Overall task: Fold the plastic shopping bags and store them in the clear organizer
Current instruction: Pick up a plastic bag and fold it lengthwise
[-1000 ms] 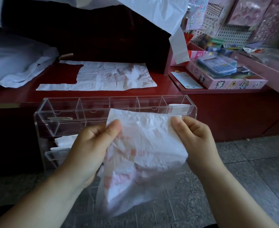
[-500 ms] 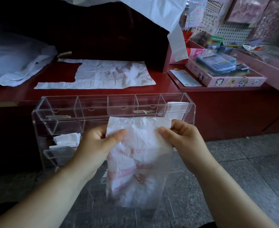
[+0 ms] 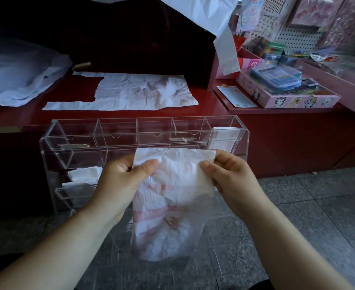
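Red counter [image 3: 210, 110]: beyond both hands.
Clear organizer [image 3: 118, 141]: upright, just past the fingertips.
Flattened bag [image 3: 130, 93]: on the counter, farther off.
Partly folded bag [image 3: 172, 181]: hangs between the hands.
Left hand [image 3: 118, 183], right hand [image 3: 233, 181]: each pinches a top corner, thumb in front.
Folded bag [image 3: 224, 137]: top compartment, above the right hand.
Small white pieces [image 3: 84, 174]: possibly folded bags, left of the left hand.

**Item counts.**
Two hands: left hand [image 3: 118, 185], right hand [image 3: 233, 181]. One clear organizer [image 3: 118, 143], five top compartments. Bags: one held bag [image 3: 172, 208], one flat bag [image 3: 141, 93], three folded bags [image 3: 222, 139] [image 3: 85, 174] [image 3: 76, 186]. One calculator [image 3: 277, 77].
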A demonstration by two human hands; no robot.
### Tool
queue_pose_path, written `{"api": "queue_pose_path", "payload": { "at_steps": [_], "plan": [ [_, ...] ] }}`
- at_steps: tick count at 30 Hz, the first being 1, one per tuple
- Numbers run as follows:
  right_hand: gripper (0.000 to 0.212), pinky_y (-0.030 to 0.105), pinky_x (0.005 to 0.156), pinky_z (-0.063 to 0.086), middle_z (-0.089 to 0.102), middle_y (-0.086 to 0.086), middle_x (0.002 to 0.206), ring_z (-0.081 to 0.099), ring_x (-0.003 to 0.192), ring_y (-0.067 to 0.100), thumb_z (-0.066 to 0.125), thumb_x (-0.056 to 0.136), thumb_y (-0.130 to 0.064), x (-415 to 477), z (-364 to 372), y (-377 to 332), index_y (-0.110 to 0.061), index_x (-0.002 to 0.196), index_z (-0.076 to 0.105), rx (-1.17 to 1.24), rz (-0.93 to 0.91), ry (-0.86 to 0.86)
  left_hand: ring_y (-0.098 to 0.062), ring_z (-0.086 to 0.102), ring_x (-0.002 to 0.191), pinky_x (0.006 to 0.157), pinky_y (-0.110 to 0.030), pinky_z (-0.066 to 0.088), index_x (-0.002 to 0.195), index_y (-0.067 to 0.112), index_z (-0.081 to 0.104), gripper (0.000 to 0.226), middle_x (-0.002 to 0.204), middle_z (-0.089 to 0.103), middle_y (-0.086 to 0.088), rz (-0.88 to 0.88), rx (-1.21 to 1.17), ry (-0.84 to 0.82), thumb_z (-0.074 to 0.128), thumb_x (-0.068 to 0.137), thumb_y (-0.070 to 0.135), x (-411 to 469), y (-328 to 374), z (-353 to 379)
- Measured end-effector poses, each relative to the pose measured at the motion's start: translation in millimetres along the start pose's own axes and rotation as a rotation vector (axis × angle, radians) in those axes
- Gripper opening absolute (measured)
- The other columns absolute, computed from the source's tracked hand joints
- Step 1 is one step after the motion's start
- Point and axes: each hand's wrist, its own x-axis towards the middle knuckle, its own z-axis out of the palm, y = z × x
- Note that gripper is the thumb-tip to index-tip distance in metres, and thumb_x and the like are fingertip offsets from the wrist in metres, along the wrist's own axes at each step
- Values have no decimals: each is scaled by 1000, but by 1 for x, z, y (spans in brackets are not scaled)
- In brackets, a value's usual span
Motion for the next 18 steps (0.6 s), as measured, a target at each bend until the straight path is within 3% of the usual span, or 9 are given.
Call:
{"api": "queue_pose_path", "payload": {
  "at_steps": [3, 6, 8, 11, 13, 16, 18],
  "plan": [
    [21, 16, 51, 49, 67, -6, 59, 62, 56, 4, 52, 84, 8, 0, 0, 1, -10, 82, 63, 20, 21, -30, -4, 63, 49, 51, -12, 50, 52, 26, 71, 24, 56, 69, 7, -1, 20, 18, 62, 70, 15, 2, -3, -2],
    [7, 18, 55, 51, 69, -5, 64, 64, 61, 6, 61, 73, -15, -2, 1, 0, -12, 78, 65, 31, 24, -24, -2, 64, 52, 54, -10, 49, 52, 25, 70, 29, 59, 69, 10, 16, 47, 24, 63, 75, 8, 3, -6, -3],
    [14, 15, 50, 46, 63, -7, 56, 58, 53, 3, 59, 76, -24, -3, 3, 0, -12, 69, 64, -8, 5, 12, -2, 64, 55, 57, -11, 50, 53, 24, 70, 22, 59, 69, 10, 12, 55, 9, 65, 71, 13, 3, -7, -3],
    [30, 9, 39, 32, 48, -12, 41, 42, 37, -2, 49, 91, -10, -4, 4, -1, -11, 63, 57, -90, -27, 71, -5, 62, 58, 66, -21, 49, 57, 26, 70, 10, 58, 67, 6, -1, 75, -2, 77, 59, 32, 3, -6, -4],
    [28, 7, 38, 30, 46, -14, 38, 40, 34, -2, 45, 93, -6, -4, 4, -2, -10, 68, 58, -116, -33, 61, -18, 52, 67, 67, -20, 40, 62, 15, 62, 34, 69, 57, -7, 35, 87, 41, 75, 65, 47, 4, -9, -5],
    [24, 8, 41, 36, 56, -14, 44, 49, 40, -4, 46, 91, -1, -3, 3, 0, -11, 78, 62, -95, -16, 7, -16, 38, 78, 61, -14, 33, 72, 6, 54, 41, 84, 43, -6, 91, 92, 153, 57, 64, 46, 3, -8, -3],
    [22, 14, 51, 47, 65, -8, 58, 60, 55, 0, 48, 88, 4, -2, 3, 2, -11, 84, 64, -69, 10, -49, -18, 39, 78, 61, -19, 34, 69, 0, 56, 45, 83, 44, -8, 106, 80, 153, 64, 69, 45, 5, -10, -4]
  ]
}}
